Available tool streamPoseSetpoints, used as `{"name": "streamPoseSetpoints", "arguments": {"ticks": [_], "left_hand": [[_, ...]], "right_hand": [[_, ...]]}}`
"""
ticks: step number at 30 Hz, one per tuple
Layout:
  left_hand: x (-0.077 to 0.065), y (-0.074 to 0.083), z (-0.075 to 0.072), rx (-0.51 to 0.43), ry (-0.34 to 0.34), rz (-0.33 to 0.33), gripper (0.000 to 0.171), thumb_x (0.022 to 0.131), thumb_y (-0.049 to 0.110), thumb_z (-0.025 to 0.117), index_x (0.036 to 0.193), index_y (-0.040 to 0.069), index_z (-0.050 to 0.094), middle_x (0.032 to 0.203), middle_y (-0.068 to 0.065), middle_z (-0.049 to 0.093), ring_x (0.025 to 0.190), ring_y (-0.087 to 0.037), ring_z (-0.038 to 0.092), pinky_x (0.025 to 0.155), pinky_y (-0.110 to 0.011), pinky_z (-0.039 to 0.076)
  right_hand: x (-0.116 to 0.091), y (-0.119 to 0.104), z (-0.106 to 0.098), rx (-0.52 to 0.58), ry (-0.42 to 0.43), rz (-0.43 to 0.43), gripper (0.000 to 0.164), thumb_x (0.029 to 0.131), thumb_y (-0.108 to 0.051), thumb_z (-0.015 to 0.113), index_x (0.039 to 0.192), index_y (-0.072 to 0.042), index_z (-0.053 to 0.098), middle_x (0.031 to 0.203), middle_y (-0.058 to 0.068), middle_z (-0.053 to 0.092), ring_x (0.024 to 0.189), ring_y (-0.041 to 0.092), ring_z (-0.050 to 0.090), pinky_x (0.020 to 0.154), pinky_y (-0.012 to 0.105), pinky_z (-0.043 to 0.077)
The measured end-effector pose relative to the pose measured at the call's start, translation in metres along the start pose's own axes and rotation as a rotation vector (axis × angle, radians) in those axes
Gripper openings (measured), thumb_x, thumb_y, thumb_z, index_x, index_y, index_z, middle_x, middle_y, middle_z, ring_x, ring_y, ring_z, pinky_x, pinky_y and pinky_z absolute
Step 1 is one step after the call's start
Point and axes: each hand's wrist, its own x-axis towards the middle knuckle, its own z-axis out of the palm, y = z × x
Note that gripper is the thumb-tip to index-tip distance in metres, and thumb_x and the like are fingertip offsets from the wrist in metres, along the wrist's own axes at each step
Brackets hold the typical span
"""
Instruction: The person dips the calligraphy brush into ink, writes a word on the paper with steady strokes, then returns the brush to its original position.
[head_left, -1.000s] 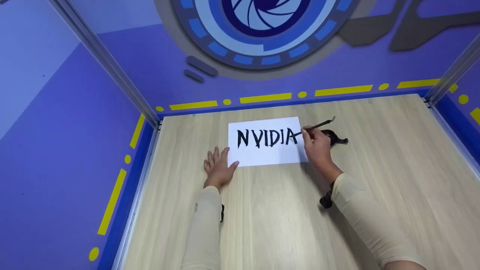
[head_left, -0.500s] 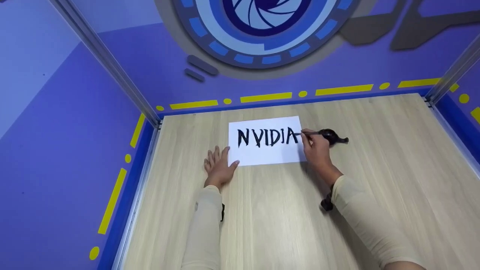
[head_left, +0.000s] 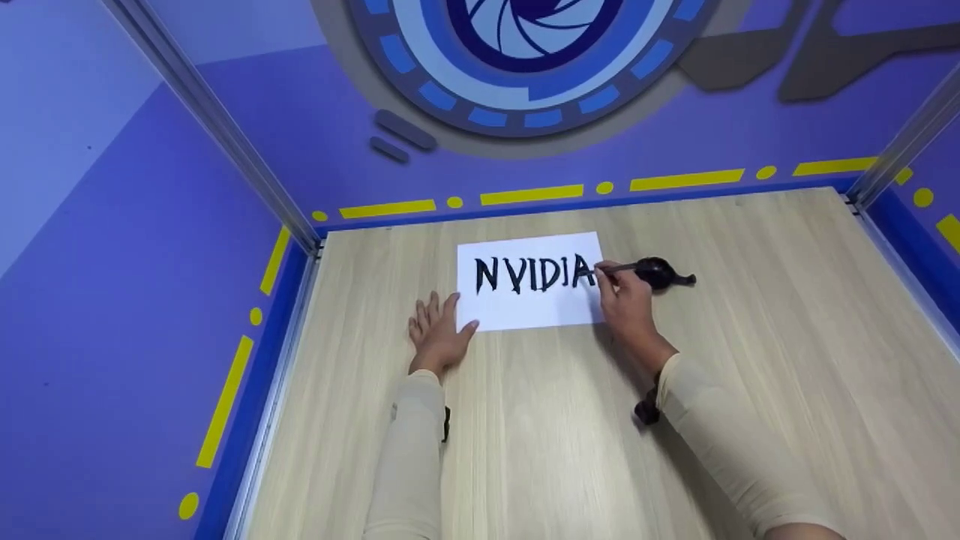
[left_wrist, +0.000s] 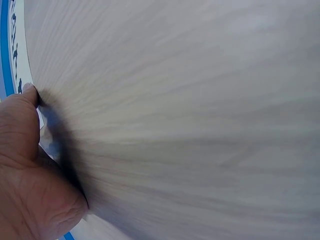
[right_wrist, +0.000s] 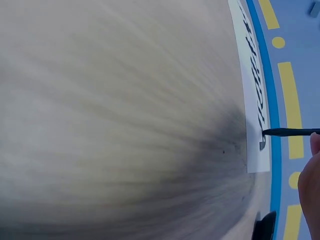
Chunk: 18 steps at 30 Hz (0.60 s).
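White paper [head_left: 525, 316] lies on the table with "NVIDIA" lettered across it in thick black strokes. My right hand [head_left: 628, 306] pinches a dark-handled writing brush [head_left: 619, 268] between thumb and fingers at the paper's right edge. In the right wrist view the brush [right_wrist: 290, 132] has its tip right at the last letter, the A. My left hand [head_left: 440, 336] rests flat at the paper's lower left corner, fingers spread on the table and thumb on the paper's edge. In the left wrist view, part of this hand [left_wrist: 30, 170] shows at the paper's near edge.
Just beyond my right hand sits a glossy black round pot [head_left: 658, 274] with a narrow neck pointing right. The wood-grain table [head_left: 540, 435] ends at a blue printed back wall [head_left: 675, 142] and a left side wall [head_left: 127, 300]. Black wrist cameras hang under both sleeves.
The brush's raised tail end has tipped down, now overlapping the black pot. My right hand has shifted slightly left, bringing the tip over the A. The left hand stays put.
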Motion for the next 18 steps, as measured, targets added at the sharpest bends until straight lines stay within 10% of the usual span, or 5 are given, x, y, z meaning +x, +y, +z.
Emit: {"name": "streamPoseSetpoints", "arguments": {"ticks": [13,18], "left_hand": [[-0.002,0.002,-0.004,-0.001,0.015,0.004,0.074,0.108,0.056,0.054,0.171,0.034,0.022,0.183,-0.011,-0.006,0.168,-0.04,-0.017,0.134,-0.065,-0.01],[0.003,-0.004,-0.001,-0.025,-0.003,0.013,0.075,0.108,0.056,0.053,0.172,0.033,0.021,0.183,-0.011,-0.008,0.168,-0.039,-0.02,0.133,-0.065,-0.012]], "right_hand": [[-0.002,-0.009,-0.011,0.025,0.026,0.108,0.025,0.109,-0.021,0.062,0.124,-0.006,0.076,0.122,0.016,0.079,0.108,0.026,0.073,0.094,0.036,0.058],[-0.014,-0.016,-0.023,0.262,0.192,0.185,0.023,0.106,-0.02,0.069,0.114,0.0,0.078,0.104,0.009,0.08,0.092,0.009,0.072,0.084,0.018,0.057]]}}
